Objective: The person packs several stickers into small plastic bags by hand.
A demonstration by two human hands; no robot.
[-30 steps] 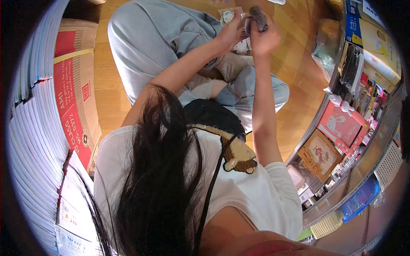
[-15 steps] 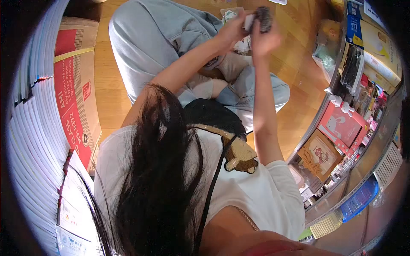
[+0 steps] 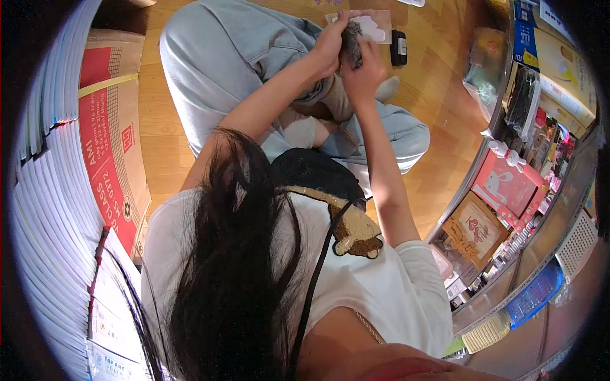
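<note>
Above my crossed legs, a small grey fuzzy piece [image 3: 351, 46] is held between both hands; its exact kind cannot be made out. My left hand [image 3: 328, 46] has its fingers closed at the upper left of it. From the lower right, my right hand [image 3: 365, 71] grips the same piece with bent fingers. Just beyond lies a clear plastic sleeve [image 3: 385, 18] with a white cut-out shape [image 3: 368, 29] on it, partly covered by my hands. A small black object with a white label [image 3: 398, 48] rests on the floor, right of the sleeve.
Wooden floor [image 3: 445, 70] surrounds my legs. Along the left stand a red and brown cardboard box [image 3: 113, 146] and tall stacks of paper or books [image 3: 57, 209]. On the right, a shelf holds a pink bunny frame [image 3: 508, 187], a brown box [image 3: 476, 232] and a blue basket [image 3: 537, 293].
Both hands have moved lower and to the left with the grey fuzzy piece. The sleeve with the white shape and the black object on the floor now show more clearly.
</note>
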